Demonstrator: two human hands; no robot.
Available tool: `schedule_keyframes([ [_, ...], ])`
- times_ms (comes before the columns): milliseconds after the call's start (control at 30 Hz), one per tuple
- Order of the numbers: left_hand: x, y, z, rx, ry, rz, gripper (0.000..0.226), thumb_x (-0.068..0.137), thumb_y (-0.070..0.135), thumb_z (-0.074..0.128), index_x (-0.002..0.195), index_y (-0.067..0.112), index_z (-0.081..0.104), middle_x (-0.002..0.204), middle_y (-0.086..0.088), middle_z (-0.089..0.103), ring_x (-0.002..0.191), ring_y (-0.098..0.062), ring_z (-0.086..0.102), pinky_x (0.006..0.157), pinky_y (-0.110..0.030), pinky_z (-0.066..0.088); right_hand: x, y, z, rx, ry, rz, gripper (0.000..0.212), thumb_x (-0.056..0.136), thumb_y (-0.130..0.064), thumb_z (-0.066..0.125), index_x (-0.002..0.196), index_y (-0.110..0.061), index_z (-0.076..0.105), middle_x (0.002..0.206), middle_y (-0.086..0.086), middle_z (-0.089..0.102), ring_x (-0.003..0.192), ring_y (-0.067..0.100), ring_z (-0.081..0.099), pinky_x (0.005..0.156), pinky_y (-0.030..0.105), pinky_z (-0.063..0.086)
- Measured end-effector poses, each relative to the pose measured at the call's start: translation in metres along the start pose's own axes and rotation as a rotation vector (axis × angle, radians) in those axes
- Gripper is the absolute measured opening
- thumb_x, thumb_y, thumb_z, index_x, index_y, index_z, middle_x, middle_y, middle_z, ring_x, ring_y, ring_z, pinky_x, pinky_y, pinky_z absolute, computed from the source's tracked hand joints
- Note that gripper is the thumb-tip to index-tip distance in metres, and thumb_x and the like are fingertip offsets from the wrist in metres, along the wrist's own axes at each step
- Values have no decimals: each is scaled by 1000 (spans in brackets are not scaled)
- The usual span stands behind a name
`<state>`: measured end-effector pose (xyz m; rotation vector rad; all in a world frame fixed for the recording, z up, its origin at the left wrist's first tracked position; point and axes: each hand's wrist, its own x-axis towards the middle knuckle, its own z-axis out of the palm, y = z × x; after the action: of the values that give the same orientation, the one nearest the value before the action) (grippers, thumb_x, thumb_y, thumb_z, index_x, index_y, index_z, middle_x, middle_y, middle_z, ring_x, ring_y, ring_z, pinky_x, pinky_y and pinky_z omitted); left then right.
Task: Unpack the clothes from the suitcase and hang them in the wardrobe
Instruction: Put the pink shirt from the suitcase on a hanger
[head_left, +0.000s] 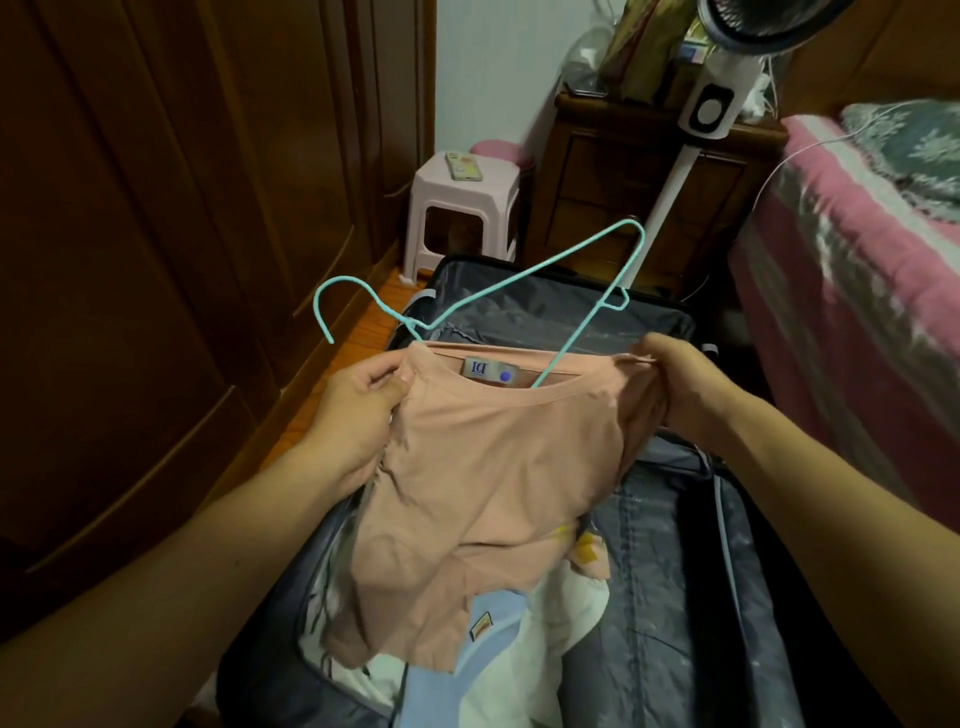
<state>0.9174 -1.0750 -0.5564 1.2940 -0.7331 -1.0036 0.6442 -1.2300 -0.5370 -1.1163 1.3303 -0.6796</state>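
In the head view, a peach-pink cotton T-shirt (483, 483) is held up at the centre of the frame, above an open dark grey soft-lined suitcase (675, 597) that fills the lower half. The left shoulder seam of the shirt is pinched by the left hand (358, 410), its fingers curled round the bunched fabric; the other shoulder is gripped in the same way by the right hand (675, 384). A thin turquoise wire hanger (519, 286) is partly threaded through the neck opening: one arm is seen to pass down behind the collar label, while the hook and the far corner stand clear above the shirt, toward the upper centre of the frame.

The shirt is judged to be in the middle of being fitted on the hanger and is not yet seated on it. Further folded garments, light blue and white (498, 649), are seen lying in the suitcase at the lower centre, so unpacking appears far from finished. The dark brown wooden wardrobe (156, 260) occupies the left of the frame with its doors closed; nothing can be seen hanging inside it. Opening it and hanging this shirt remain to be done, then the remaining clothes.
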Motion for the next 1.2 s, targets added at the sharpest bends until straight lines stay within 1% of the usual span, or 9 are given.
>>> schedule_keyframes([
  [67,-1,-1,-1,42,11,21,32,104,7,50,101,29,73,101,8,78,98,-9,73,94,-36,56,2,3,-3,-229,4,-55,60,63,-57,80,98,-12,65,76,7,67,66,22,61,63,32,46],
  [200,2,-7,-1,155,22,72,27,103,14,55,112,32,73,110,9,76,107,-12,70,100,-42,55,0,15,6,-970,285,-240,59,70,-59,79,102,-16,55,98,3,60,89,24,56,76,35,48],
  [433,7,-4,-10,189,105,122,28,102,16,57,110,37,74,111,10,75,109,-13,69,101,-45,54,6,-6,2,-987,390,-83,32,90,-21,60,117,-7,52,121,20,57,109,40,56,87,41,48],
  [567,12,0,-26,348,59,189,26,101,20,62,124,28,72,114,14,73,114,-8,65,105,-37,50,-2,-20,-20,-322,168,173,27,96,3,40,97,-4,65,88,19,67,56,21,66,50,25,54],
  [700,5,-1,-16,689,17,465,28,99,10,62,121,22,74,110,13,71,105,-7,66,87,-8,44,-7,-33,-39,180,97,206,41,101,3,29,85,-2,67,70,13,72,52,19,70,46,31,58],
  [800,3,-5,-11,886,29,687,26,96,7,64,118,18,76,96,-2,72,87,-22,67,76,-29,53,-7,-39,-48,135,95,123,34,99,0,33,98,4,66,96,20,69,62,22,72,50,33,59],
  [867,1,-7,-7,959,69,743,27,96,10,66,119,21,75,87,-4,67,78,-24,63,64,-40,53,-8,-40,-50,40,183,114,27,96,-2,38,96,3,64,76,16,71,51,19,68,44,26,55],
  [1000,2,-11,-6,1066,124,728,28,98,15,64,121,28,72,78,-1,60,67,-25,56,54,-39,48,-1,-44,-47,-41,352,80,28,93,-1,41,87,-3,68,56,9,66,39,18,62,37,22,49],
  [1200,9,-17,-6,1320,151,685,38,99,14,57,136,23,60,85,-2,55,62,-21,52,51,-31,39,-7,-38,-37,6,250,109,32,100,-7,41,76,-10,63,53,4,67,42,13,65,42,22,53],
])
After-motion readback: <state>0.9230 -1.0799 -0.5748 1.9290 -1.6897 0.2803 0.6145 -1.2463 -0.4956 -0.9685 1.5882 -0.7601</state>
